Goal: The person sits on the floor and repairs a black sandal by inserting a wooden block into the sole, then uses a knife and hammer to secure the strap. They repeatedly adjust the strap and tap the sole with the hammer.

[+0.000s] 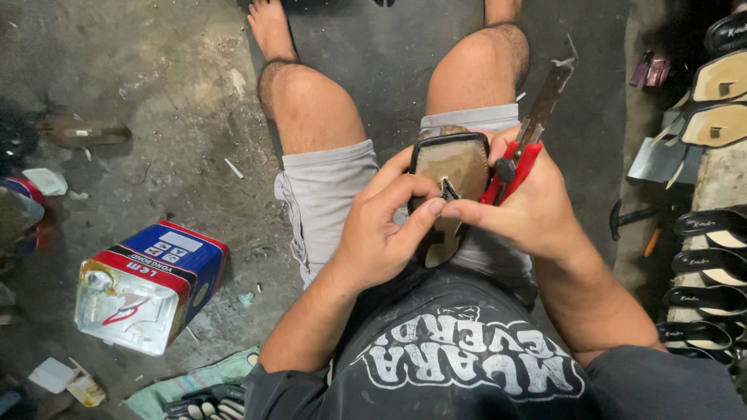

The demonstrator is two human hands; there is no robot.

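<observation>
Seated on bare concrete floor [179, 93], knees apart, head cam looking straight down at lap. Centre of frame: brown leather-like sandal sole w/ black rim [451, 167], held above grey shorts [327, 194], heel end toward upper frame, toe end hidden behind the hands.

Left hand [377, 233], centre frame: grip pressed together, thumb and forefinger pinching small dark strap piece [449, 189] right at the sole's middle; other fingers curled against sole's left edge.

Right hand [529, 206], centre-right: grip wrapped round red-handled utility knife w/ long rusty metal blade [537, 117], blade slanting toward upper right of frame, clear of the sole; forefinger tip of same hand touching the strap piece, meeting left thumb. Knife handle just beside sole's right rim.

Lower left of frame: rectangular tin can, blue and red sides, silver end [148, 284], lying on its side on floor, well apart from hands. Near it, white scraps and a green cloth [187, 385] at bottom edge.

Right edge of frame: row of black-strapped sandals w/ tan insoles [712, 233], stacked edge-on, upper to lower right. Dark hammer-like tool [626, 216] on floor beside them; can't tell exact kind.

Bottom centre: black T-shirt w/ white print [467, 362].
</observation>
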